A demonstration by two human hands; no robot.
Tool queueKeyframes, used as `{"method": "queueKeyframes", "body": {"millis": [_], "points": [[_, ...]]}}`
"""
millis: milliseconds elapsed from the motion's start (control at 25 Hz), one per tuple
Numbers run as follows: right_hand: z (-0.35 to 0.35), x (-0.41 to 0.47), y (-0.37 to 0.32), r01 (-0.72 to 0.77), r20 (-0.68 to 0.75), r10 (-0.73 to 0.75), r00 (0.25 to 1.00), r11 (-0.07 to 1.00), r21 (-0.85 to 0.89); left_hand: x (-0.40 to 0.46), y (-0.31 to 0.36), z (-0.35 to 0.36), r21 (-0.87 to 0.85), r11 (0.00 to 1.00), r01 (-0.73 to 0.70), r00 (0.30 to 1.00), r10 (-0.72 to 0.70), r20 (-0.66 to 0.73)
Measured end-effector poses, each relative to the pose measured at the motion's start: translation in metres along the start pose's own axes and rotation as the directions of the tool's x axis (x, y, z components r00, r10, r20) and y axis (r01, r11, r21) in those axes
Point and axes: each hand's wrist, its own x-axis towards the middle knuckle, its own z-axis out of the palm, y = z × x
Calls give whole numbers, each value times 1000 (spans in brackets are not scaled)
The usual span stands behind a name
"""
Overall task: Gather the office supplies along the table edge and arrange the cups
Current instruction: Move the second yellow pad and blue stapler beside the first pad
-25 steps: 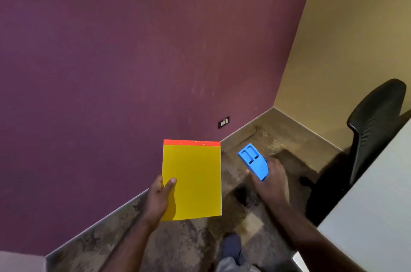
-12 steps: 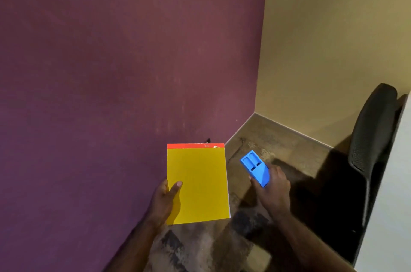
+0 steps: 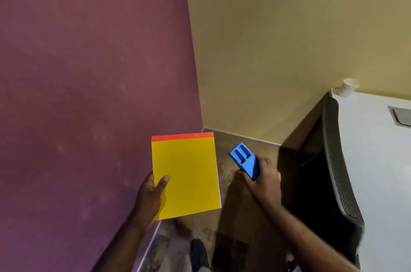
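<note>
My left hand [image 3: 149,196] grips a yellow notepad [image 3: 186,178] with a red top strip by its lower left corner, thumb on its face, held up over the floor. My right hand [image 3: 263,179] is closed around a small blue plastic holder [image 3: 244,160] with slots in its top, to the right of the notepad. A white paper cup [image 3: 347,87] stands at the far corner of the white table [image 3: 373,160] on the right, well away from both hands.
A black mesh office chair [image 3: 338,167] is pushed against the table's left edge. A purple wall fills the left, a tan wall the back. A grey recessed plate [image 3: 401,116] sits in the tabletop. My shoe [image 3: 198,254] shows on the patterned carpet.
The view has swung to the right: the room corner shifted left, and the white table and the cup came into sight. Both hands keep their grips on the notepad and the blue holder.
</note>
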Motion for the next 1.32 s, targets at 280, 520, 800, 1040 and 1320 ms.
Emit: {"method": "queueKeyframes", "body": {"millis": [280, 520, 800, 1040, 1320], "points": [[15, 99, -9, -130, -194, 118, 974, 990, -49, 183, 8, 23, 19, 998, -55, 976, 50, 213], [1, 172, -2, -225, -365, 193, 911, 973, -46, 284, 45, 87, 16, 991, -129, 936, 117, 331], [-25, 270, 40, -286, -491, 239, 838, 958, -21, 379, 63, 196, 2, 997, -71, 892, 63, 447], [-85, 353, 84, -306, -545, 227, 807, 950, -57, 439, 85, 289, -5, 995, -97, 858, 86, 506], [-141, 375, 146, -454, -697, 317, 643, 891, -14, 474, 111, 407, -15, 995, -95, 727, 79, 682]]}}
